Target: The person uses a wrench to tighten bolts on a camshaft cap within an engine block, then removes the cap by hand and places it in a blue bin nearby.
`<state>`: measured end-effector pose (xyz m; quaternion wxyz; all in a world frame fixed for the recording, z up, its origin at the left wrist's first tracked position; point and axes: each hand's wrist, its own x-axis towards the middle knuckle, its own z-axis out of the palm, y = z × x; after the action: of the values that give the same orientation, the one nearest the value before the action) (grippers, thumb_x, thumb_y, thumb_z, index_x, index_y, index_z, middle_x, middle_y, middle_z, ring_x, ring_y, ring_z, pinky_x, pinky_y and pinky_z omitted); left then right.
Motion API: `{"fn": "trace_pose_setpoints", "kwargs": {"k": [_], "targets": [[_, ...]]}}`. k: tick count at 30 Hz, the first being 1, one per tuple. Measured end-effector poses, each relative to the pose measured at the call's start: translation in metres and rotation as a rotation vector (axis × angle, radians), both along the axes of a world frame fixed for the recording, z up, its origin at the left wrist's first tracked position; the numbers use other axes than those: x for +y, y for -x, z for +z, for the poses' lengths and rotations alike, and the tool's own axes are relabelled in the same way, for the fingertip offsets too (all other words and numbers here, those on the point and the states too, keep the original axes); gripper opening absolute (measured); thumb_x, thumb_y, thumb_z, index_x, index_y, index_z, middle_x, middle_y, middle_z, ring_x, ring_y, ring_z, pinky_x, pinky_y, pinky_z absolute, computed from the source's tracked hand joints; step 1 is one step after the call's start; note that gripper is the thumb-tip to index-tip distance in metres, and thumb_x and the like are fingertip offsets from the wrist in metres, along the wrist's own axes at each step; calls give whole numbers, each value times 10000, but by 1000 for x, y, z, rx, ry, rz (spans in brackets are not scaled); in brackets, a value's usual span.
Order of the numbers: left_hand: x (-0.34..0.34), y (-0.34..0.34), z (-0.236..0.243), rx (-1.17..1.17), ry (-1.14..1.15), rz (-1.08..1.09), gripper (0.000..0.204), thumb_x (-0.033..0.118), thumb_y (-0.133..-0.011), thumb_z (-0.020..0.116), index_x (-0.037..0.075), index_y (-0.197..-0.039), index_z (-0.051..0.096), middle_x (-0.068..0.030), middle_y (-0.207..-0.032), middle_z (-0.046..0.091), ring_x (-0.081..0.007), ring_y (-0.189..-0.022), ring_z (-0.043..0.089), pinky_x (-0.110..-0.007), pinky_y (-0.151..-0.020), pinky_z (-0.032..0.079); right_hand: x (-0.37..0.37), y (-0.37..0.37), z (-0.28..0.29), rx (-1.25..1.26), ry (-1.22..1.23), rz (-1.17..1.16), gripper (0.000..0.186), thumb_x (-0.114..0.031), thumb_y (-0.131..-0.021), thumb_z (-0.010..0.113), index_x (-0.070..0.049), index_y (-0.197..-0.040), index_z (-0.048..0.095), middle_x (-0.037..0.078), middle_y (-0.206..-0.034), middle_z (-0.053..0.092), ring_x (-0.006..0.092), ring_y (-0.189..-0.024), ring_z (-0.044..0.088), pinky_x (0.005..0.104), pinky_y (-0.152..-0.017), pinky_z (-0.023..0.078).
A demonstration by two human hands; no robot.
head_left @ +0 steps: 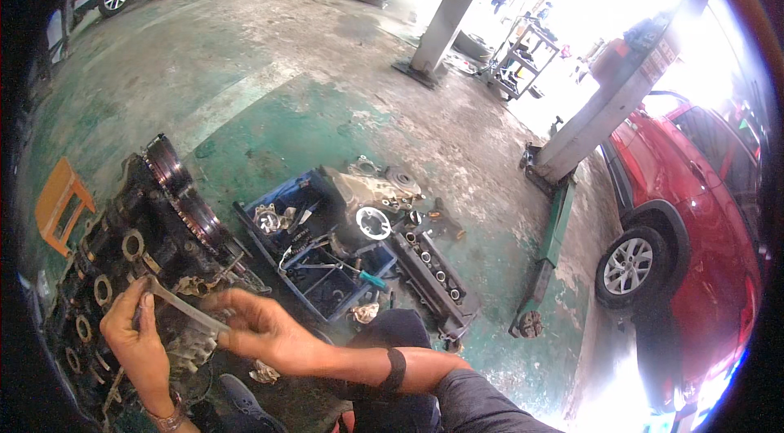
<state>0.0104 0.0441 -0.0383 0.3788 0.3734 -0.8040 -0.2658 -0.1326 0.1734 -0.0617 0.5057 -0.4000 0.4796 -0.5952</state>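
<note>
A thin, pale grey, slightly curved strip (189,310) spans the space between my two hands. My left hand (135,335) pinches its left end between thumb and fingers. At the other end, the fingers of my right hand (265,331) are closed on the strip, a little smeared by motion. Both hands are above a dark, oily engine block (106,245) at the lower left, which has several metal rings (133,245) along it. A toothed ring wheel (175,180) stands at its far end. The strip's exact kind cannot be made out.
A blue crate (306,302) holds metal parts and a teal-handled screwdriver (373,279). Beside it lies a long engine cover (437,286). An orange stool (61,204) stands left. Lift posts (457,12), a green lift arm (555,237) and a red car (694,180) stand right.
</note>
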Motion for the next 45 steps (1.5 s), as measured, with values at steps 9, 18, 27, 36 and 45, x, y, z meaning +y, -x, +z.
{"fn": "trace_pose_setpoints", "kwargs": {"k": [9, 18, 27, 36, 45], "targets": [[-2, 1, -5, 32, -51, 9, 175, -10, -859, 542, -87, -996, 616, -137, -858, 628, -184, -775, 579, -310, -718, 458, -9, 23, -2, -103, 26, -260, 258, -196, -946, 497, -7, -1121, 514, -42, -717, 479, 28, -590, 414, 185, -503, 334], [-2, 1, -7, 56, -1, 7, 173, -6, -847, 564, -94, -984, 622, -139, -841, 622, -189, -744, 572, -319, -688, 454, -4, 22, -1, -165, 57, -254, 265, -197, -952, 478, 1, -1120, 527, -46, -718, 469, 31, -592, 409, 186, -511, 336], [0, 1, -3, 31, 11, 10, 186, 31, -872, 553, -96, -994, 614, -150, -867, 634, -186, -771, 582, -317, -714, 456, 3, -2, -11, -51, 108, -195, 288, -157, -943, 480, 7, -1179, 488, -19, -687, 468, 44, -590, 408, 215, -512, 345], [-2, 0, -6, 51, 6, 3, 202, 27, -856, 559, -97, -1008, 607, -159, -904, 647, -191, -806, 596, -314, -750, 461, 2, -34, -14, 436, 347, -107, 403, -95, -899, 511, 26, -1258, 374, 85, -565, 538, 123, -498, 474, 295, -478, 375], [-1, -2, -1, 67, -32, -43, 194, 1, -833, 560, -97, -993, 609, -158, -863, 654, -183, -772, 609, -299, -726, 467, -10, -52, -26, 372, 307, -53, 381, -74, -883, 516, 43, -1220, 382, 138, -580, 549, 181, -498, 517, 334, -506, 416]]}}
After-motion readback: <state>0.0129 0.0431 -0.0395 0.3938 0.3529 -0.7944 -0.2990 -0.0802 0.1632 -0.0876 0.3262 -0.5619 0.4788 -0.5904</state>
